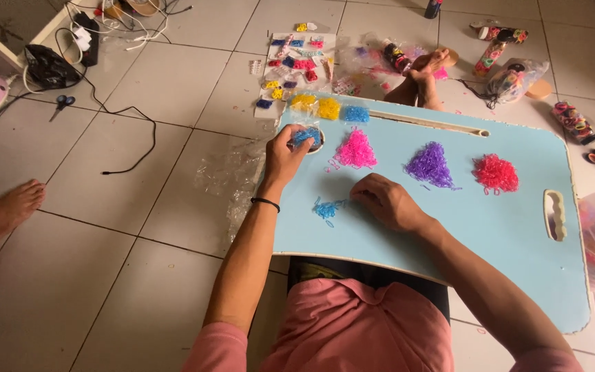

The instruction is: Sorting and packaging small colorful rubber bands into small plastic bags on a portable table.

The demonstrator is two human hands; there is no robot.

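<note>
Grip, left hand: closed on small bag of blue bands.
Grip, right hand: fingertips pressed down, pinch indeterminate; loose blue bands at 9 o'clock.
Surface: light-blue lap tray.

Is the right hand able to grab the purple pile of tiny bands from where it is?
Probably yes. The right hand rests on the light blue lap table, and the purple pile lies just beyond it on the same surface. Only bare tabletop shows between them, so nothing seems to block the way.

Blue bands are seen beside the right hand; pink, purple and red heaps beyond it, on a pale blue bench.
</note>
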